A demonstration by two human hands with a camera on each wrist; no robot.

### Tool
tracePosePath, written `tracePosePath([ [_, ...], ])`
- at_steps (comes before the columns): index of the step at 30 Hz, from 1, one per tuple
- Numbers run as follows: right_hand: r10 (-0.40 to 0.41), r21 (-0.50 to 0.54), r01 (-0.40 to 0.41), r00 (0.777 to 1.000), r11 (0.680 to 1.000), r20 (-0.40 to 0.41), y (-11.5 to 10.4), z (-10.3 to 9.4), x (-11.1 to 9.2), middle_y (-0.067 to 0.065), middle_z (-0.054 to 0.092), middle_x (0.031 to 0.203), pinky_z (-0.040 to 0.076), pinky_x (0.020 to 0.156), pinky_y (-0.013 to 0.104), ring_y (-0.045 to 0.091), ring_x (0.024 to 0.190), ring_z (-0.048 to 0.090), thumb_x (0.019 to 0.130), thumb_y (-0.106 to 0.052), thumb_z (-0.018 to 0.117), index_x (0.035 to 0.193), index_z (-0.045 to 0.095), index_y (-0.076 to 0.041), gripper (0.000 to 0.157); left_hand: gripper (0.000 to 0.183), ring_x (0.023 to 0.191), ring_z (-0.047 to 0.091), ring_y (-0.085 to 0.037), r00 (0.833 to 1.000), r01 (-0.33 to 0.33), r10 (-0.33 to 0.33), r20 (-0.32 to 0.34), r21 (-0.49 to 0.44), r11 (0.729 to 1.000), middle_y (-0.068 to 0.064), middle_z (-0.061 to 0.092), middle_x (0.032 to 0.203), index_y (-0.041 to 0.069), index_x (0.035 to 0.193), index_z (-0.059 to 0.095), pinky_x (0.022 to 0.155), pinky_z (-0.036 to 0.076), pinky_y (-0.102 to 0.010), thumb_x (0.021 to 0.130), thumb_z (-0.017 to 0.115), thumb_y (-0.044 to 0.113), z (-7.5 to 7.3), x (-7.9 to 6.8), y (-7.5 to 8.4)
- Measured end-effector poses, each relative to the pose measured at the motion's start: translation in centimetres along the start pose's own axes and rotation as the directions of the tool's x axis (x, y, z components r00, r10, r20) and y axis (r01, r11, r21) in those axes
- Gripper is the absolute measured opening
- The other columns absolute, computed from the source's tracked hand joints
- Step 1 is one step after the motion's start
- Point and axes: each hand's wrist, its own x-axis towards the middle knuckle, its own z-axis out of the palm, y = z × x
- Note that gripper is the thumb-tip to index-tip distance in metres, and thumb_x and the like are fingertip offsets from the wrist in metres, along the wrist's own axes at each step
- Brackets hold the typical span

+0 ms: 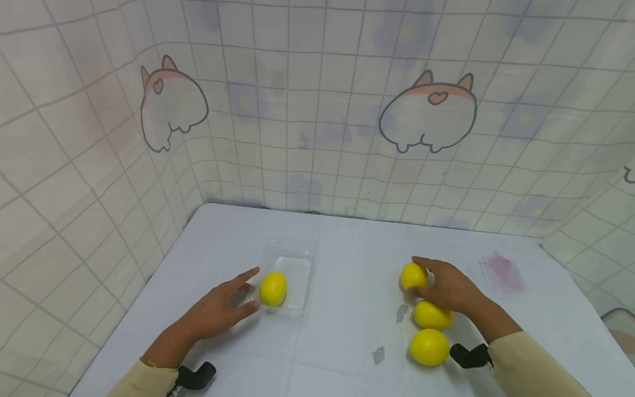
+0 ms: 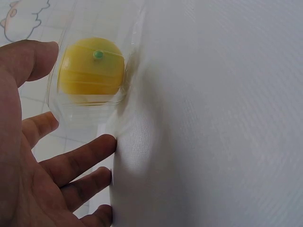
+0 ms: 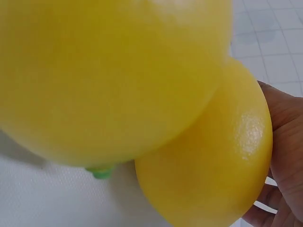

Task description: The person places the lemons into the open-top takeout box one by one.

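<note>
On the right side of the table, my right hand [image 1: 448,286] grips the farthest of three yellow lemons [image 1: 413,275], its fingers over the far side and the thumb at the near side. Close behind it towards me lie a second lemon [image 1: 432,315] and a third lemon [image 1: 429,347], which fill much of the right wrist view. A clear plastic box [image 1: 296,275] stands left of centre with one lemon [image 1: 273,288] inside. My left hand [image 1: 215,309] is spread beside the box's left edge, holding nothing. In the left wrist view, the boxed lemon [image 2: 92,71] shows a green tip.
A white cloth covers the table [image 1: 342,342]. Two small grey patches [image 1: 379,355] and a pink smudge [image 1: 503,271] mark it. A tiled-pattern curtain [image 1: 317,110] with cartoon animals hangs at the back and sides. Black wrist mounts [image 1: 470,356] sit near both sleeves.
</note>
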Motion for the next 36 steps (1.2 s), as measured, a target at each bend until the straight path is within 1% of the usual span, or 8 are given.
tracePosePath([
  [7, -0.006, 0.0, 0.006, 1.0, 1.0, -0.005, 0.0, 0.0, 0.0, 0.024, 0.048, 0.151, 0.036, 0.108, 0.069, 0.05, 0.137, 0.042, 0.085, -0.048, 0.082, 0.154, 0.045, -0.008, 0.088, 0.08, 0.14, 0.045, -0.04, 1.0, -0.009, 0.01, -0.007, 0.01, 1.0, -0.008, 0.061, 0.14, 0.034, 0.162, 0.031, 0.11, 0.034, -0.07, 0.095, 0.06, 0.066, 0.0, 0.0, -0.1],
  [10, -0.002, -0.002, 0.002, 1.0, 1.0, -0.006, -0.1, 0.0, 0.0, 0.024, 0.048, 0.151, 0.037, 0.107, 0.069, 0.05, 0.136, 0.044, 0.085, -0.048, 0.082, 0.154, 0.045, -0.008, 0.088, 0.08, 0.14, 0.044, -0.04, 1.0, -0.01, 0.01, -0.003, 0.005, 1.0, -0.009, 0.06, 0.141, 0.034, 0.162, 0.031, 0.11, 0.033, -0.07, 0.094, 0.06, 0.066, 0.0, 0.0, 0.0],
  [17, -0.006, -0.007, 0.006, 1.0, 1.0, -0.026, -0.3, 0.0, 0.0, 0.023, 0.05, 0.15, 0.038, 0.106, 0.069, 0.049, 0.135, 0.045, 0.085, -0.041, 0.084, 0.154, 0.046, -0.011, 0.085, 0.08, 0.142, 0.042, -0.041, 1.0, -0.004, 0.004, 0.002, 0.001, 1.0, -0.009, 0.059, 0.142, 0.035, 0.162, 0.031, 0.11, 0.032, -0.07, 0.094, 0.062, 0.065, 0.2, -0.1, 0.1],
  [24, -0.063, -0.001, 0.063, 0.995, 0.998, -0.072, -1.2, -0.2, -0.2, 0.02, 0.053, 0.148, 0.04, 0.105, 0.069, 0.047, 0.134, 0.047, 0.083, -0.041, 0.085, 0.153, 0.049, -0.011, 0.084, 0.08, 0.142, 0.042, -0.04, 1.0, 0.01, -0.01, -0.002, 0.006, 1.0, -0.008, 0.06, 0.141, 0.036, 0.162, 0.03, 0.111, 0.032, -0.07, 0.094, 0.062, 0.065, 0.2, -0.1, 0.2],
  [30, -0.118, -0.002, 0.118, 0.988, 0.993, -0.101, -2.3, -0.4, -0.3, 0.016, 0.054, 0.148, 0.039, 0.107, 0.067, 0.044, 0.135, 0.047, 0.083, -0.041, 0.086, 0.152, 0.05, -0.011, 0.084, 0.081, 0.141, 0.044, -0.039, 1.0, 0.003, -0.003, -0.003, -0.003, 1.0, -0.009, 0.06, 0.141, 0.035, 0.162, 0.03, 0.111, 0.032, -0.069, 0.094, 0.062, 0.065, 0.2, 0.0, 0.2],
  [36, -0.171, -0.017, 0.17, 0.978, 0.985, -0.119, -3.9, -0.6, -0.4, 0.013, 0.055, 0.147, 0.039, 0.108, 0.066, 0.041, 0.134, 0.048, 0.083, -0.043, 0.086, 0.152, 0.051, -0.013, 0.083, 0.081, 0.14, 0.045, -0.039, 1.0, -0.006, 0.006, -0.004, -0.004, 1.0, -0.009, 0.06, 0.14, 0.034, 0.162, 0.031, 0.11, 0.034, -0.069, 0.094, 0.062, 0.066, 0.0, 0.0, 0.2],
])
